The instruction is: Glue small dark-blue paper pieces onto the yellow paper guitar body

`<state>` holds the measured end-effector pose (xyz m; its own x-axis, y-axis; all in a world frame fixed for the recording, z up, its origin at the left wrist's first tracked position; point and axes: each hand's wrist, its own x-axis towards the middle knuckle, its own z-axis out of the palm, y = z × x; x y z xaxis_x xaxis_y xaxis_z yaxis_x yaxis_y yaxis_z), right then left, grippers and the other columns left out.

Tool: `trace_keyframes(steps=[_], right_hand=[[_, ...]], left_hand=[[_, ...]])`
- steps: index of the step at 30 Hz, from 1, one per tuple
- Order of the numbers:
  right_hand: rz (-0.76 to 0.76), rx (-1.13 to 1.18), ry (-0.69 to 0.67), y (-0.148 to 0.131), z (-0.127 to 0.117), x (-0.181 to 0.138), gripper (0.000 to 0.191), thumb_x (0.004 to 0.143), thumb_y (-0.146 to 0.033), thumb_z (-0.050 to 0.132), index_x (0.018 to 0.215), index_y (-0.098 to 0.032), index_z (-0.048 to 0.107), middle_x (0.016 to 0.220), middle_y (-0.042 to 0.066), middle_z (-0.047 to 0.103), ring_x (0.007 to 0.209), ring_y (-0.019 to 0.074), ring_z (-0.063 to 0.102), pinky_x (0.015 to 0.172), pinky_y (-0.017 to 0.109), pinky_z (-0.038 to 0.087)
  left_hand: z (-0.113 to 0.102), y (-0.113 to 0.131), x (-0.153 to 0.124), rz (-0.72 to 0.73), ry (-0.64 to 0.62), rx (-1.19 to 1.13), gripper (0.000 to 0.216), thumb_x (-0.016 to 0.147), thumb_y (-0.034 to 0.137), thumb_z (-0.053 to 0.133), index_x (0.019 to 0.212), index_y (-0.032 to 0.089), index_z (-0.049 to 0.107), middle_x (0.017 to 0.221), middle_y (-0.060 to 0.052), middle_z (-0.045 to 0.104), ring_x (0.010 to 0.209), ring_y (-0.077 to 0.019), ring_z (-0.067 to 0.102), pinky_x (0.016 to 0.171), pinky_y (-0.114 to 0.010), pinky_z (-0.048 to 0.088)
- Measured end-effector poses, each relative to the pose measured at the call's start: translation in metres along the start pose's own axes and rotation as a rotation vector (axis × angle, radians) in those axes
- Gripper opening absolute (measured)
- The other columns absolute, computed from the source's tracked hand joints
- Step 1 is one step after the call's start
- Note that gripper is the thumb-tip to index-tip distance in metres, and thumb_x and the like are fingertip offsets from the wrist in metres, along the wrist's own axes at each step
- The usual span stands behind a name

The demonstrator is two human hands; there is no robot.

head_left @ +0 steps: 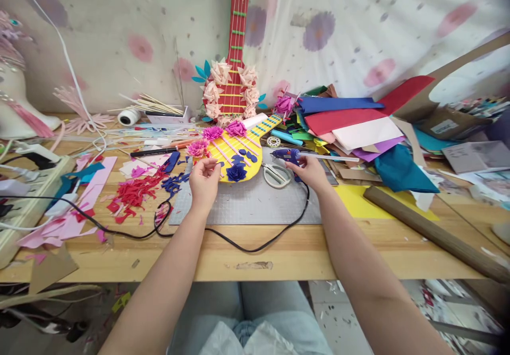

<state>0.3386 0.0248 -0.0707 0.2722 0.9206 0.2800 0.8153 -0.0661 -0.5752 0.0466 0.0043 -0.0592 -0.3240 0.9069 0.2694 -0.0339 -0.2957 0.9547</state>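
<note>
A yellow paper guitar (239, 155) with pink and blue paper flowers lies on a grey cutting mat (251, 203). My left hand (204, 180) hovers at the guitar's lower left edge, fingers pinched on a small blue paper piece (220, 164). My right hand (309, 173) grips a blue hot glue gun (287, 155) just right of the guitar, nozzle pointing left, a glue stick jutting out its back. The gun's black cord (255, 246) loops across the table's front.
White-handled scissors (277, 174) lie between guitar and glue gun. Red and blue paper scraps (137, 190) litter the left. Coloured paper sheets (354, 124) pile at the right, beside a cardboard tube (434, 233). A red paper guitar (233, 73) leans on the wall. A power strip (24, 195) sits far left.
</note>
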Motion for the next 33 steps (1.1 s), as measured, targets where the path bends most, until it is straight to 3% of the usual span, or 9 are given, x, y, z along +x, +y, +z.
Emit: trace_keyframes(steps=[4,8,10,12,15,18,25,33], right_hand=[[0.08,0.119,0.015,-0.004,0.029,0.006,0.046,0.067,-0.058,0.059,0.082,-0.015,0.062,0.079,0.011,0.064,0.075,0.022,0.057,0.067,0.033,0.042],[0.116,0.56,0.074,-0.018,0.022,-0.001,0.046,0.068,-0.06,0.056,0.085,-0.017,0.059,0.083,0.009,0.064,0.071,0.0182,0.057,0.06,0.029,0.044],[0.052,0.763,0.014,-0.029,0.011,-0.01,0.045,0.071,-0.062,0.053,0.085,-0.019,0.058,0.08,0.007,0.063,0.064,0.0138,0.055,0.053,0.026,0.042],[-0.007,0.823,-0.146,-0.04,0.003,-0.02,0.045,0.073,-0.062,0.052,0.08,-0.018,0.059,0.066,0.003,0.059,0.052,0.0106,0.049,0.047,0.024,0.039],[-0.076,0.808,-0.412,-0.056,0.0,-0.035,0.045,0.07,-0.061,0.059,0.072,-0.016,0.06,0.051,-0.001,0.05,0.043,0.0078,0.041,0.041,0.023,0.033],[-0.088,0.747,-0.521,-0.068,0.004,-0.043,0.044,0.064,-0.06,0.065,0.068,-0.016,0.058,0.046,-0.004,0.046,0.041,0.0068,0.037,0.04,0.022,0.03],[-0.109,0.568,-0.45,-0.078,0.007,-0.05,0.04,0.065,-0.058,0.064,0.065,-0.019,0.057,0.046,-0.003,0.047,0.046,0.0094,0.044,0.045,0.023,0.034],[-0.119,0.555,-0.434,-0.078,0.007,-0.051,0.036,0.066,-0.054,0.064,0.071,-0.019,0.06,0.049,-0.002,0.05,0.052,0.0124,0.051,0.049,0.024,0.037]], left_hand=[[-0.002,-0.002,0.002,-0.088,-0.012,-0.019,0.019,0.065,0.024,0.065,0.081,0.017,0.056,0.067,0.002,0.059,0.046,-0.0063,0.052,0.035,-0.016,0.034],[-0.001,0.004,0.0,-0.13,-0.023,-0.086,0.026,0.061,0.025,0.068,0.082,0.016,0.055,0.065,0.003,0.057,0.042,-0.006,0.05,0.031,-0.016,0.034],[0.001,0.006,-0.002,-0.155,-0.037,-0.091,0.031,0.06,0.025,0.069,0.085,0.017,0.053,0.064,0.005,0.056,0.039,-0.0056,0.049,0.031,-0.016,0.036],[0.003,0.007,-0.004,-0.185,-0.049,-0.082,0.036,0.059,0.024,0.069,0.088,0.018,0.05,0.063,0.006,0.057,0.037,-0.0054,0.048,0.031,-0.016,0.037],[0.005,0.007,-0.005,-0.208,-0.056,-0.067,0.039,0.059,0.023,0.07,0.09,0.018,0.045,0.063,0.007,0.057,0.035,-0.0056,0.048,0.031,-0.017,0.038],[0.006,0.005,-0.005,-0.21,-0.054,-0.059,0.04,0.059,0.024,0.069,0.089,0.018,0.044,0.062,0.007,0.057,0.034,-0.0061,0.048,0.03,-0.017,0.039],[0.005,0.005,-0.007,-0.188,-0.081,-0.037,0.039,0.06,0.025,0.069,0.089,0.018,0.044,0.063,0.007,0.058,0.033,-0.0054,0.047,0.031,-0.018,0.04],[0.005,0.003,-0.006,-0.192,-0.082,-0.032,0.04,0.059,0.026,0.07,0.088,0.019,0.043,0.062,0.008,0.057,0.032,-0.0055,0.047,0.03,-0.018,0.039]])
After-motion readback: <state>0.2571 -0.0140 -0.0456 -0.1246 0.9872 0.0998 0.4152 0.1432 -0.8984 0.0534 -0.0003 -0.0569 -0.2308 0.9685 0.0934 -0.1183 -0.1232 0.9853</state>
